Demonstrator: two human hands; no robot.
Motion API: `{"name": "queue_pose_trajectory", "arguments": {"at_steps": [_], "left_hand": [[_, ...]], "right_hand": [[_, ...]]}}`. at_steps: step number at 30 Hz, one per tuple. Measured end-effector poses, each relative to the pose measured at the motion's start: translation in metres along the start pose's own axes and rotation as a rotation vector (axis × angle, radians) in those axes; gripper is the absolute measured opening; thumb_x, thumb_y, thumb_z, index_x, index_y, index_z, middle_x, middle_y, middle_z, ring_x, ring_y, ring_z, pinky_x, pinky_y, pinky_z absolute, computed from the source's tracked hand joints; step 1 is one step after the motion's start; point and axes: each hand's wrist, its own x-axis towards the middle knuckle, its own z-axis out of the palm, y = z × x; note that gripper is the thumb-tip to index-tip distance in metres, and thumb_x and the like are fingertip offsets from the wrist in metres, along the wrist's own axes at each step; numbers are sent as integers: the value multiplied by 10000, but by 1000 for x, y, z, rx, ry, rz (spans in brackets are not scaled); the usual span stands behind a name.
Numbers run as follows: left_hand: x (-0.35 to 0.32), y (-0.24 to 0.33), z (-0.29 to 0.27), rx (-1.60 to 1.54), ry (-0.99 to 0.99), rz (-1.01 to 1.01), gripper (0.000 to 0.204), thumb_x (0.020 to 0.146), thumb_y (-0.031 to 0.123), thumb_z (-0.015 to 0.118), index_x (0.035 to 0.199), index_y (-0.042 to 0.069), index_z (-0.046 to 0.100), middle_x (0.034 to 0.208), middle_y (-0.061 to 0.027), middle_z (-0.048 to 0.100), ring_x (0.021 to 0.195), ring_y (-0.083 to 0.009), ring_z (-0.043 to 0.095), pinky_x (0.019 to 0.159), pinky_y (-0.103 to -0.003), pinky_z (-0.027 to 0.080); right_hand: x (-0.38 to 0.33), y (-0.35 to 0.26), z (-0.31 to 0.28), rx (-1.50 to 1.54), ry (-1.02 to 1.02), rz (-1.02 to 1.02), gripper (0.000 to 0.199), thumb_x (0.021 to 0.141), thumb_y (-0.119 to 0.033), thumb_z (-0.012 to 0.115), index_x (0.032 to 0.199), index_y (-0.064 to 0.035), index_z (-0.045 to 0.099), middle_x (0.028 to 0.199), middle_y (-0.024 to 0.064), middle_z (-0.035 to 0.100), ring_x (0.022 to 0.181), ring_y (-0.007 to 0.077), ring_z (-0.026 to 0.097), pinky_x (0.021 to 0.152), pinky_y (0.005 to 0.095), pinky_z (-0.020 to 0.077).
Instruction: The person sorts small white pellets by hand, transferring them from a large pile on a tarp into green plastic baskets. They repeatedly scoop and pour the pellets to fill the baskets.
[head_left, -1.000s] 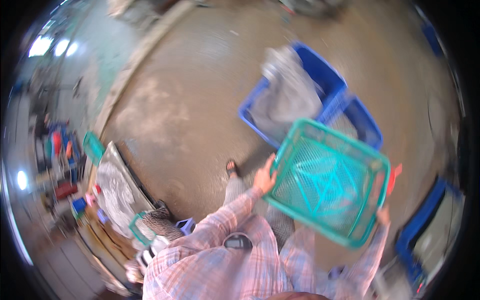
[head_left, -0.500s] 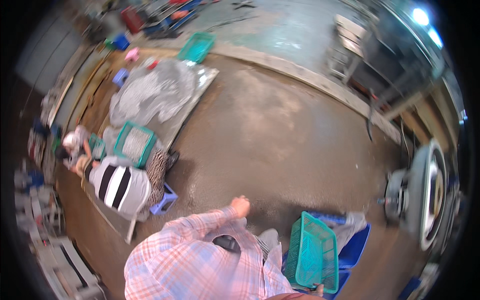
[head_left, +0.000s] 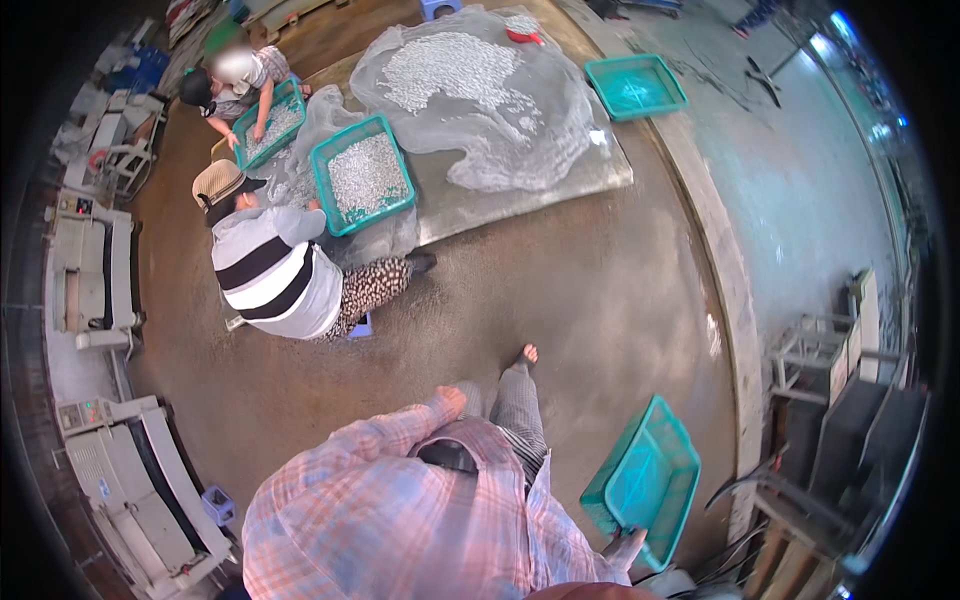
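Teal basket hangs low at the person's right side, empty as far as shows; right hand grips its near rim, fingers closed; left hand swings free, loosely curled, holding nothing; looks like carrying mid-stride; next calls for a steady grip; basket's inside partly hidden.

Light: we see even, bright daylight, strongest at upper right | Glare: the wet concrete floor shines pale there | Shadows: soft and short under the seated people | Edges: we note heavy fisheye bending and a black rim | Focus: centre sharp, left and right margins smeared and dim
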Motion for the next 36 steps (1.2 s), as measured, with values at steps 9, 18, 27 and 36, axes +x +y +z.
{"name": "queue_pose_trajectory", "arguments": {"at_steps": [9,18,27,36], "left_hand": [[18,-57,-280,-207,61,59,166,683,166,653,780,49,719,846,-185,691,820,-345,680,703,-451,539],[79,-111,-453,-528,-99,130,232,683,241,670,774,31,709,809,-210,678,824,-362,675,716,-454,531],[206,-131,-579,-688,-112,-154,234,713,239,641,856,65,706,892,-213,672,868,-366,659,735,-459,521],[401,-300,-590,-1098,797,-864,174,804,202,644,942,113,700,911,-158,660,854,-341,640,777,-417,514]], "right_hand": [[257,-344,488,-29,-108,-68,243,728,-186,594,935,-60,591,745,58,596,535,217,530,400,323,421],[256,-565,879,-427,-613,-5,156,740,-125,615,868,-46,574,737,47,619,526,192,593,409,294,492],[302,-602,1242,-669,-882,-195,121,715,-106,599,806,-33,634,737,58,620,563,167,573,445,287,486],[276,-510,1410,-553,-1070,-12,392,745,-42,554,1126,51,575,1026,130,637,869,243,623,741,334,527]]}}
